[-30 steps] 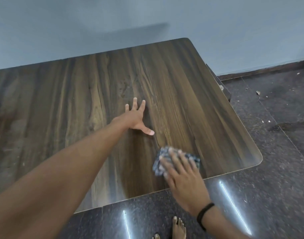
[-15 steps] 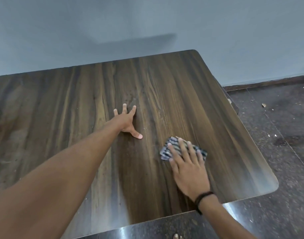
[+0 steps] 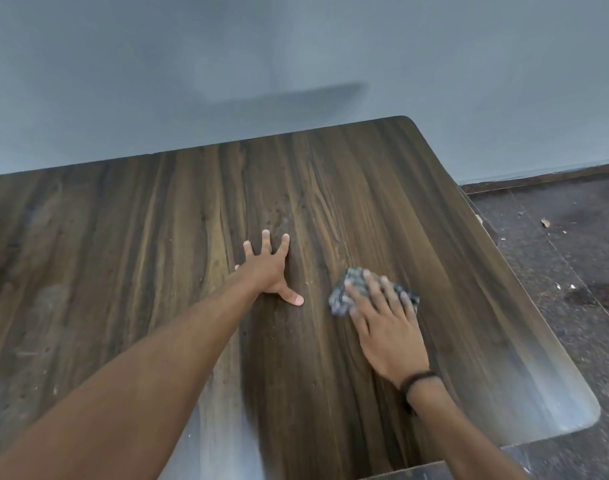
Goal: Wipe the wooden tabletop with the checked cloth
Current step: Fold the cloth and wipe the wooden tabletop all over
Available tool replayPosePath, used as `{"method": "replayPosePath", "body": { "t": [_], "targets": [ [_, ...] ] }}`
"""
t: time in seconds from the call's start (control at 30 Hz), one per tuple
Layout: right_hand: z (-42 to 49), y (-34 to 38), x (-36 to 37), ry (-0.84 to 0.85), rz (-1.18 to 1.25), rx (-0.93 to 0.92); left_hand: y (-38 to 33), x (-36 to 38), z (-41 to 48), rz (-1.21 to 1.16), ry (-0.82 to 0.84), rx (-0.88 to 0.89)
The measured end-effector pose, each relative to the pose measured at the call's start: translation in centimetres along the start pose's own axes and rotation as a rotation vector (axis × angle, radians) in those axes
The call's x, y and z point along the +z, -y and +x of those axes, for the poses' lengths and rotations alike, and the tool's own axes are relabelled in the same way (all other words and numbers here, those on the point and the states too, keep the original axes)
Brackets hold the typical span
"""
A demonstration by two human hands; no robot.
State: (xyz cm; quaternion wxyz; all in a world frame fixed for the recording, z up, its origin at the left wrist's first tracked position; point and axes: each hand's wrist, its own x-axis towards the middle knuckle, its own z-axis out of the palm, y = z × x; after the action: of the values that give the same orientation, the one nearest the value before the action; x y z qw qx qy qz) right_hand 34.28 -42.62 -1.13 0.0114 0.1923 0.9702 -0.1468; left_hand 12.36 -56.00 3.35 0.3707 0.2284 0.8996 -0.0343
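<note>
The right hand [image 3: 386,327] lies flat, fingers spread, pressing the cloth [image 3: 369,294] onto the tabletop [image 3: 469,271] — not gripping it, just pinning it. Over the last second it has pushed the cloth away from the near edge toward the middle, so a forward stroke seems under way. The left hand [image 3: 270,268], open and empty, stays braced just beside it — dull specks ahead look unwiped.
</note>
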Motion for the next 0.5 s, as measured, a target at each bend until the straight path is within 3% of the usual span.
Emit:
{"method": "replayPosePath", "body": {
  "t": [0.07,0.13,0.2,0.33,0.43,0.5],
  "targets": [
    [2.2,1.4,0.1,0.022,-0.037,0.019,0.0,0.1,-0.1,-0.015,0.017,0.002],
    [2.3,1.1,0.8,0.047,-0.07,-0.147,0.2,0.3,0.0,-0.019,0.003,0.023],
    [3.0,-0.8,0.1,0.057,-0.069,-0.197,0.3,0.4,-0.1,-0.034,-0.011,0.034],
    [8.9,0.3,-0.5,0.011,-0.022,-0.001,0.1,0.3,-0.1,-0.047,0.012,0.023],
    [8.1,0.3,0.4,0.033,-0.06,-0.208,0.2,0.6,0.0,-0.038,0.005,0.01],
    [9.6,-1.7,-0.5,0.048,-0.065,-0.209,0.2,0.4,0.1,-0.058,0.015,0.014]
  ]
}}
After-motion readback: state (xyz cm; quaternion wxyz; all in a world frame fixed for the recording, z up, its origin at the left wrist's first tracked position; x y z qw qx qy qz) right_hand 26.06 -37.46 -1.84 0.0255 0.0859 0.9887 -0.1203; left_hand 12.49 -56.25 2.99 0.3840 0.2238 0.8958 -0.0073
